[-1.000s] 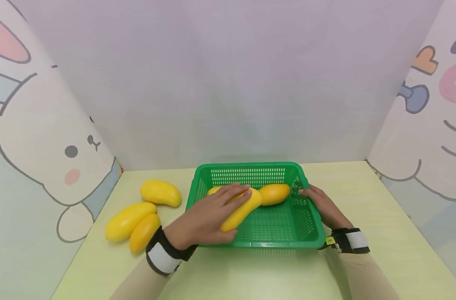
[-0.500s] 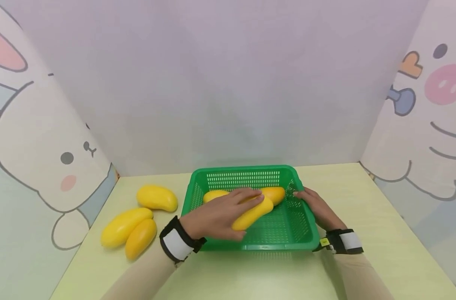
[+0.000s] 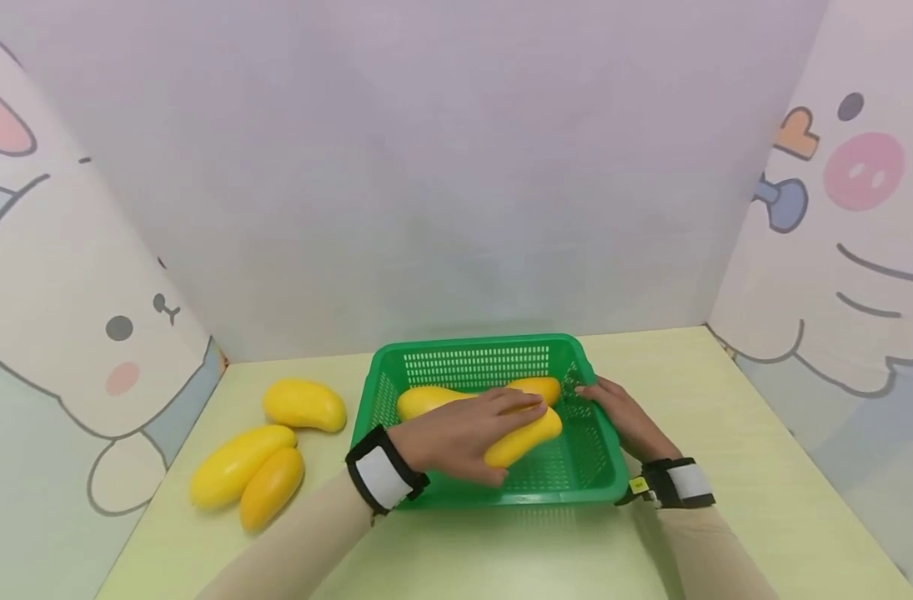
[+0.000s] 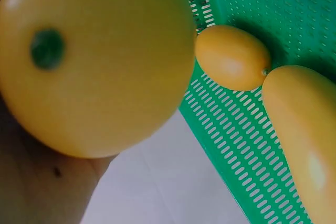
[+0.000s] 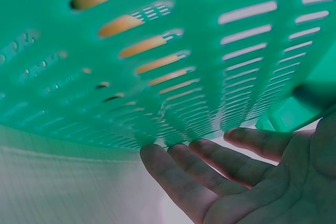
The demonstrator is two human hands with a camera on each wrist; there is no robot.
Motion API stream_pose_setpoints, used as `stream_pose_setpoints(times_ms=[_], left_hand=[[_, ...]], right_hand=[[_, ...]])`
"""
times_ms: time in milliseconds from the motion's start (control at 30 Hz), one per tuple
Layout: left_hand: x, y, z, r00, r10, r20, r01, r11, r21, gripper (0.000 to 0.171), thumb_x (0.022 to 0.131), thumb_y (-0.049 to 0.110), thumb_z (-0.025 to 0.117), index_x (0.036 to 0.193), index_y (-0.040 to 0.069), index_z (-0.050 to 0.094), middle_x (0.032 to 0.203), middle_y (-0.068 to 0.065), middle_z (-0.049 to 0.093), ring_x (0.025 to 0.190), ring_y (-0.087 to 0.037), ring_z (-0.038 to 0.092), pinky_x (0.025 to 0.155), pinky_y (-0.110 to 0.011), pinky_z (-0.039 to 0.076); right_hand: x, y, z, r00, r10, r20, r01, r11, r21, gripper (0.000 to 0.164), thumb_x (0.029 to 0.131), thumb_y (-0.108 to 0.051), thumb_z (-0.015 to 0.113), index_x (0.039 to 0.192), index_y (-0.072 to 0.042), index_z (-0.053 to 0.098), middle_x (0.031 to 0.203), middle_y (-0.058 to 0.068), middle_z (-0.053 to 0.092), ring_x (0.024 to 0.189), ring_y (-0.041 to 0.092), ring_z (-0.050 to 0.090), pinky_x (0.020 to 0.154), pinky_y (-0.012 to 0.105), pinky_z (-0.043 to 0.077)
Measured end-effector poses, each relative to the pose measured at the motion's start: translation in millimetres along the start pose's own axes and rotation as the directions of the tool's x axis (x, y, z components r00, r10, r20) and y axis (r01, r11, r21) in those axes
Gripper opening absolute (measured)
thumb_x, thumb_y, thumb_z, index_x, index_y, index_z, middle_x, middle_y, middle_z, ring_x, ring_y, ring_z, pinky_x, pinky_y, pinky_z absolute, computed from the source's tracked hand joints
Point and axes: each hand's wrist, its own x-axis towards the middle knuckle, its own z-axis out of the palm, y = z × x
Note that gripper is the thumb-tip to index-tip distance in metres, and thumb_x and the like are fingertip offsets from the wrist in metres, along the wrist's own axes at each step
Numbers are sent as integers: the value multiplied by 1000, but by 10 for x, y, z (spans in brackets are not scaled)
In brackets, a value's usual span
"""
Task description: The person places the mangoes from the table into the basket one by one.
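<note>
My left hand [image 3: 459, 437] holds a yellow mango [image 3: 527, 442] over the green basket [image 3: 516, 499], fingers across its top and thumb at its near side. In the left wrist view this mango [image 4: 121, 72] fills the upper left, its dark green stem end toward the camera. Two more mangoes lie inside the basket along its far side: a long yellow one [image 3: 426, 400] partly behind my left hand and a smaller orange-yellow one [image 3: 539, 387]. My right hand [image 3: 632, 421] grips the basket's right rim, thumb over the edge, with the other fingers [image 5: 173, 177] against the perforated outer wall.
Left of the basket, a yellow mango [image 3: 304, 405] lies farther back. Nearer, another yellow mango [image 3: 238, 467] and an orange-yellow one [image 3: 272, 490] lie side by side on the pale table [image 3: 516, 558]. A plain wall [image 3: 456, 183] stands close behind the basket, with cartoon-printed panels on both sides.
My left hand has carried the mango to the right over the basket, uncovering more of the long mango inside. The whole view has shifted slightly. My right hand keeps its place on the rim.
</note>
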Motion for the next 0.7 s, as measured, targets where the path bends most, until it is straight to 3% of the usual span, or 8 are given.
stream_pose_setpoints(times_ms=[200, 533, 700], left_hand=[[102, -29, 45, 999, 3, 44, -2, 1000, -10, 85, 81, 36, 64, 150, 19, 18, 153, 3, 19, 138, -13, 21, 101, -25, 36], [270, -75, 113, 991, 56, 123, -55, 998, -11, 84, 80, 35, 66, 150, 16, 22, 153, 0, 21, 137, -15, 23, 101, -26, 36], [337, -103, 169, 983, 70, 173, -67, 998, -21, 83, 81, 35, 65, 150, 17, 22, 153, 2, 20, 138, -14, 22, 100, -27, 37]], right_hand=[[-14, -10, 10, 1000, -18, 5, 18, 1000, 3, 59, 97, -40, 42, 145, -7, 28, 122, 33, 49, 95, 43, 61, 73, 48, 53], [-31, 1, 27, 1000, -5, -10, 5, 1000, 16, 59, 96, -41, 44, 144, -8, 32, 123, 28, 52, 92, 31, 64, 75, 46, 53], [-42, -15, 34, 1000, -12, -18, 12, 1000, 20, 59, 95, -41, 46, 144, -9, 33, 125, 26, 52, 96, 34, 63, 75, 46, 53]])
